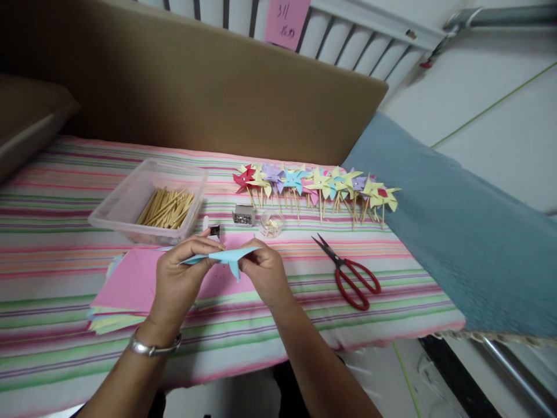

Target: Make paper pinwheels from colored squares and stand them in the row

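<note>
Both my hands pinch a folded light-blue paper piece (226, 256) above the striped cloth. My left hand (183, 277) grips its left end with thumb and fingers closed. My right hand (266, 271) holds its right end, fingers curled around it. Under the hands lies a stack of coloured paper sheets (130, 287) with pink on top. A silver bracelet sits on my left wrist.
A clear plastic tub (130, 197) holds wooden sticks (166, 207). A row of finished paper pinwheels (317, 186) lies at the back. Red-handled scissors (350, 274) lie to the right. A small box of pins (243, 216) and a small clear dish (272, 223) sit nearby. A blue cloth (456, 232) lies on the right.
</note>
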Available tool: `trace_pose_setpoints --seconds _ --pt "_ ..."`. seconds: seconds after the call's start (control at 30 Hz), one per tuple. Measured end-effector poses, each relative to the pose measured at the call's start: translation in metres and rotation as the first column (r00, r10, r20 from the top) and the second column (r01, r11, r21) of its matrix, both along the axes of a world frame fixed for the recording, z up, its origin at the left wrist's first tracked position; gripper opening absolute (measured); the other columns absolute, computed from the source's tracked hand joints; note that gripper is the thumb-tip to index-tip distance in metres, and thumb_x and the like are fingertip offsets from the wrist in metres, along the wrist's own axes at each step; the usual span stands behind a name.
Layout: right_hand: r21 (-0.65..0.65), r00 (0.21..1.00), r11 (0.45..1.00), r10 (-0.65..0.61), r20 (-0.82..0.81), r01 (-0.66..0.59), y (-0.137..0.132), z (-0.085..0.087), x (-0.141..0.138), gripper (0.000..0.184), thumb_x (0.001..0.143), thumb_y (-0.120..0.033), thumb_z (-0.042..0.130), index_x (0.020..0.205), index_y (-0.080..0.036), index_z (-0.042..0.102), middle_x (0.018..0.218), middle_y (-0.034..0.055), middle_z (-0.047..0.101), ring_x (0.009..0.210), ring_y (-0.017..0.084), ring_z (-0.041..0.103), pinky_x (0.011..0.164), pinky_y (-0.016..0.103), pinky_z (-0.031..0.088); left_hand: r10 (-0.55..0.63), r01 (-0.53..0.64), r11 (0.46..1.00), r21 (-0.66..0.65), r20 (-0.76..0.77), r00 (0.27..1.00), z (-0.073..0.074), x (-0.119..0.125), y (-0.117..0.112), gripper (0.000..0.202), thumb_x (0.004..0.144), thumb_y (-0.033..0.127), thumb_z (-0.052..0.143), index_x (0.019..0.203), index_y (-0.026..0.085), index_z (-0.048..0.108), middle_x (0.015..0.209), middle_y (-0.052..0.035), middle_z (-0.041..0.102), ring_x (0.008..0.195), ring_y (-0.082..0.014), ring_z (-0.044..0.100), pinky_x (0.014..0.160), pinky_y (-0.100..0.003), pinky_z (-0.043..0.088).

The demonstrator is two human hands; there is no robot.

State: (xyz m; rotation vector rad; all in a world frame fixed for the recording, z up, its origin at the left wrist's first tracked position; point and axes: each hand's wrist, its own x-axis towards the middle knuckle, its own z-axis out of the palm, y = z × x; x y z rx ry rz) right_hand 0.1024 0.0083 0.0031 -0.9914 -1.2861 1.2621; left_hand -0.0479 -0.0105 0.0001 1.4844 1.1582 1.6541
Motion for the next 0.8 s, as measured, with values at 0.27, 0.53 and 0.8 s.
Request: trace_pose_setpoints --seconds 0.27,0.53,0.8 --pt "-0.034 1.0 0.999 0.003 0.006 -0.003 -0.0011 0.001 -0.0004 0.008 0.065 -0.021 0.069 0.062 -0.021 0.061 0.061 -0.0027 0.056 0.063 0.013 0.055 0.058 0.025 0.046 -0.025 0.031 0.997 -0.074 0.081 0.996 -0.0021 0.0008 0.0011 0.004 0.073 0.019 0.072 0.072 0.022 0.07 0.083 -0.0016 0.072 0.086 -0.019 0.066 0.107 -0.045 0.037" --pt "-0.009 0.999 1.0 -0.001 -0.045 0.001 -0.0003 -0.0042 -0.0022 0.006 0.065 -0.018 0.07 0.062 -0.019 0.065 0.067 -0.0028 0.055 0.063 0.011 0.055 0.062 0.025 0.047 0.006 0.001 0.998 -0.068 0.095 0.996 -0.0024 0.0028 0.0005 0.005 0.073 0.018 0.072 0.071 0.022 0.07 0.082 -0.0002 0.073 0.085 -0.0177 0.067 0.108 -0.042 0.037" --pt "-0.029 0.999 1.0 -0.006 -0.041 0.005 -0.0011 -0.0034 -0.0038 0.006 0.064 -0.02 0.07 0.063 -0.02 0.065 0.069 -0.0016 0.059 0.066 0.013 0.058 0.064 0.027 0.049 0.018 -0.011 0.998 -0.061 0.11 0.994 -0.0018 0.0051 0.0013 0.006 0.073 0.018 0.072 0.068 0.022 0.07 0.079 -0.0004 0.073 0.084 -0.0179 0.067 0.108 -0.042 0.036"
